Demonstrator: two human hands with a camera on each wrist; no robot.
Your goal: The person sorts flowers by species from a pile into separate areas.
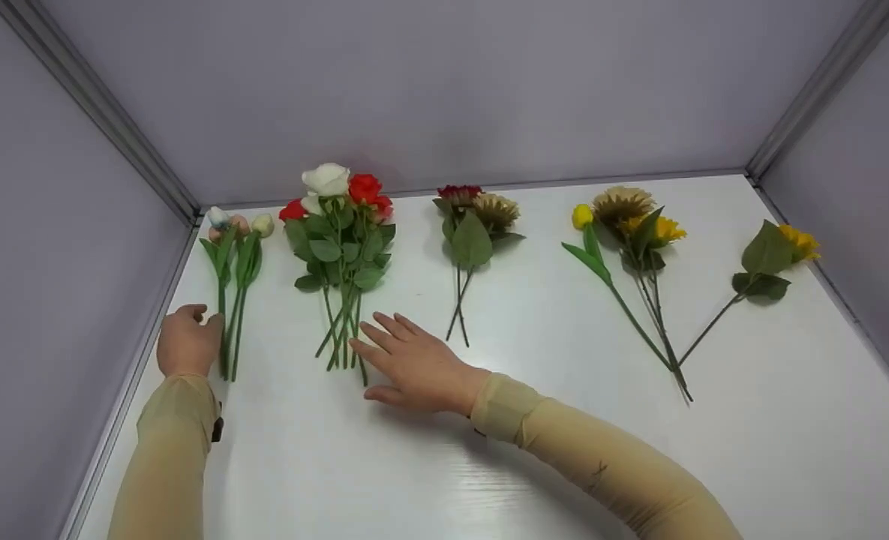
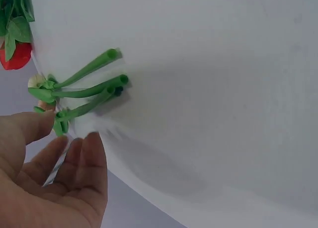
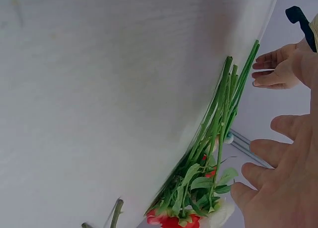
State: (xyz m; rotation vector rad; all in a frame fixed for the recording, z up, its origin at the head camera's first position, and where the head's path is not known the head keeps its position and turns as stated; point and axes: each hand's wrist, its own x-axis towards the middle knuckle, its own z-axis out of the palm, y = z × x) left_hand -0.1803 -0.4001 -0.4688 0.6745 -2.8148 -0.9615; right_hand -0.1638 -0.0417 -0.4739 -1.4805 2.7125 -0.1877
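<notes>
At the far left of the head view, my left hand (image 1: 189, 343) is beside the stems of a bunch of artificial tulips (image 1: 245, 259) with pale blue, pink and cream heads. Its fingers curve loosely, and in the left wrist view a gap shows between thumb and fingers, with the green tulip stems (image 2: 94, 90) beyond them. My right hand (image 1: 421, 371) has its fingers spread, close to the lower stems of the red and white roses (image 1: 327, 180). Whether its fingertips touch those stems I cannot tell. Neither hand holds anything.
A dark red and a beige flower (image 1: 496, 212) lie together at mid-table. To the right lie a yellow tulip (image 1: 582, 216), a beige and yellow pair (image 1: 623, 202), and a separate yellow flower (image 1: 799, 244), their stems crossing. Grey panels (image 1: 444, 90) surround the white table (image 1: 324, 472).
</notes>
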